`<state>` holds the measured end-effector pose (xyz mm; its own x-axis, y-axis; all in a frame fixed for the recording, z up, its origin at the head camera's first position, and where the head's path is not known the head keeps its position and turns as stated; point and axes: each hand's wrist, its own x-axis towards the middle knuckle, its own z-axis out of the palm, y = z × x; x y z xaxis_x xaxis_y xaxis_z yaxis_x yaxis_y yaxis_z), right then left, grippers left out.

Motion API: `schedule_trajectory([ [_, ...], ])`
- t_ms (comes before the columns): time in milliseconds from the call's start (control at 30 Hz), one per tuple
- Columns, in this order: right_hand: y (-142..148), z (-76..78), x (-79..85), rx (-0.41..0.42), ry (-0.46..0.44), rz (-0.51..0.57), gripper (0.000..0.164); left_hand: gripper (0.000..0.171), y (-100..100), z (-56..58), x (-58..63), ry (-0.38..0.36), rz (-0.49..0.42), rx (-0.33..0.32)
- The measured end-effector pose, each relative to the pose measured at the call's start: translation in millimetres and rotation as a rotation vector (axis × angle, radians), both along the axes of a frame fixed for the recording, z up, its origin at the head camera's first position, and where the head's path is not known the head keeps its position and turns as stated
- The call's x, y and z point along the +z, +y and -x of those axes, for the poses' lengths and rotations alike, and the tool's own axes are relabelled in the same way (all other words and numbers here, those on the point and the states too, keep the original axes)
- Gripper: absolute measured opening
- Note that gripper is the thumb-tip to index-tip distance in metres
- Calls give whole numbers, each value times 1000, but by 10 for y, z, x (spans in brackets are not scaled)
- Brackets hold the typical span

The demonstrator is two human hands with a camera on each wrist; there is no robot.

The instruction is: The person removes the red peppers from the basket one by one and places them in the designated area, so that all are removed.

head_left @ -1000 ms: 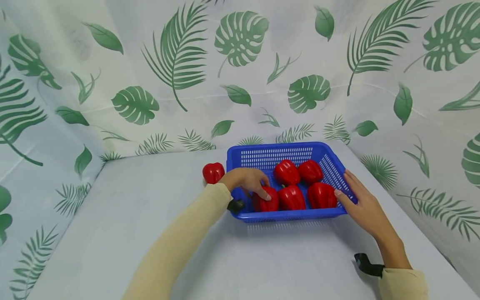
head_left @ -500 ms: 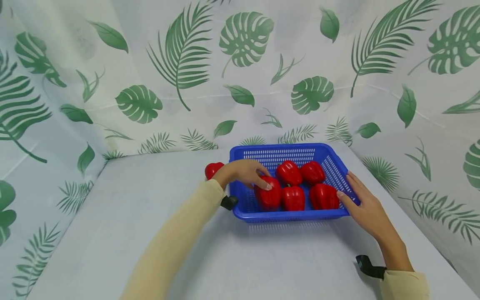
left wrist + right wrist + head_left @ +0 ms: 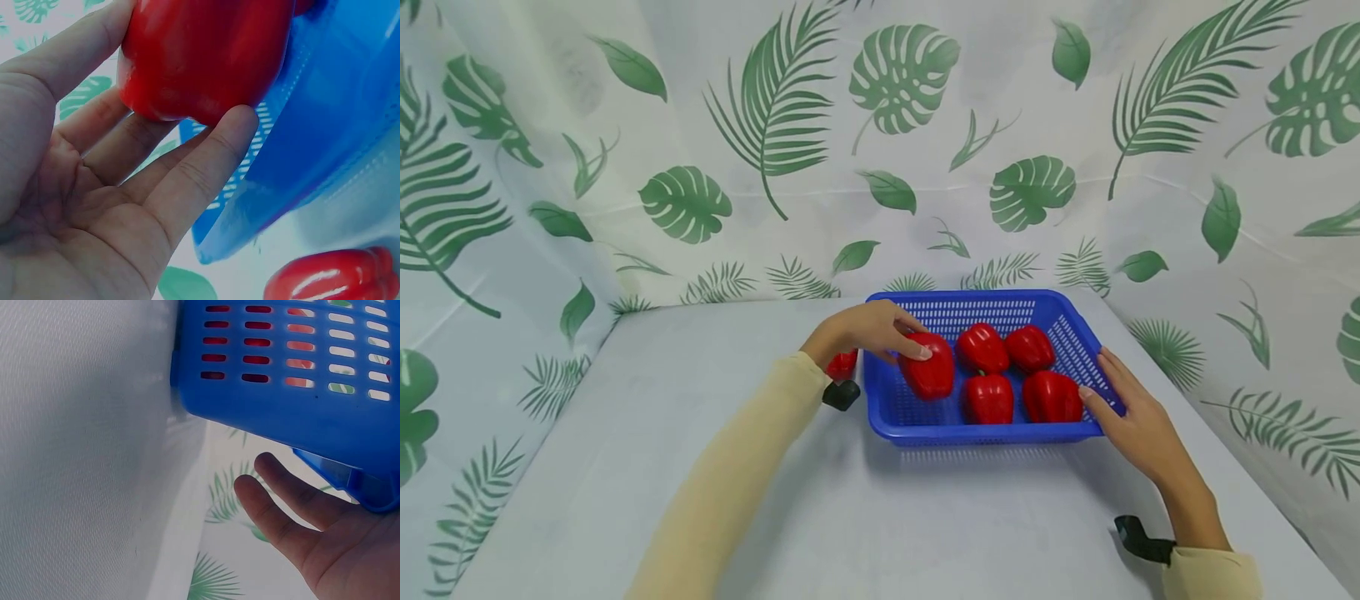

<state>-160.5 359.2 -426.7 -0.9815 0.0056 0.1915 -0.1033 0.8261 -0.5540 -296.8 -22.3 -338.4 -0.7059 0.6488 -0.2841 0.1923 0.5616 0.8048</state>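
Observation:
My left hand (image 3: pixel 874 327) holds a red bell pepper (image 3: pixel 931 373) above the left part of a blue plastic basket (image 3: pixel 985 433). In the left wrist view, the thumb and fingertips grip that pepper's sides and end, away from the palm. My right hand (image 3: pixel 1138 425) holds the basket's right rim, thumb at the inner edge and fingers along the outside. Two fingers (image 3: pixel 275 519) show in the right wrist view beside the basket wall; the thumb is hidden there. Several more peppers lie in the basket, among them one at the front right (image 3: pixel 1051 397).
Another red pepper (image 3: pixel 842 365) lies on the white table (image 3: pixel 647 417) left of the basket, partly hidden behind my left wrist. A leaf-patterned curtain (image 3: pixel 820 142) encloses the table's back and sides. Black wrist mounts (image 3: pixel 841 395) are worn on both arms.
My left hand has raised the pepper off the basket floor and moved slightly up and left. A neighbouring pepper has settled more upright. My right hand keeps its place on the rim.

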Motion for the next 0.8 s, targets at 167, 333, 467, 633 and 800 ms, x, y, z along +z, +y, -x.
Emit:
schedule_trajectory([
  [167, 4, -1, -5, 1, 2, -2, 77, 57, -122, 1, 23, 11, -29, 35],
  [333, 3, 0, -7, 3, 6, 3, 77, 61, -265, -4, 47, 20, -62, 69],
  [467, -2, 0, -19, 2, 5, 5, 77, 62, -387, -16, 68, 27, -78, 94],
  [633, 8, 2, -29, -4, 1, 5, 77, 60, -539, -23, 66, 42, -102, 102],
  [800, 15, 13, -29, -8, -7, 10, 77, 58, -709, -30, 78, 52, -120, 129],
])
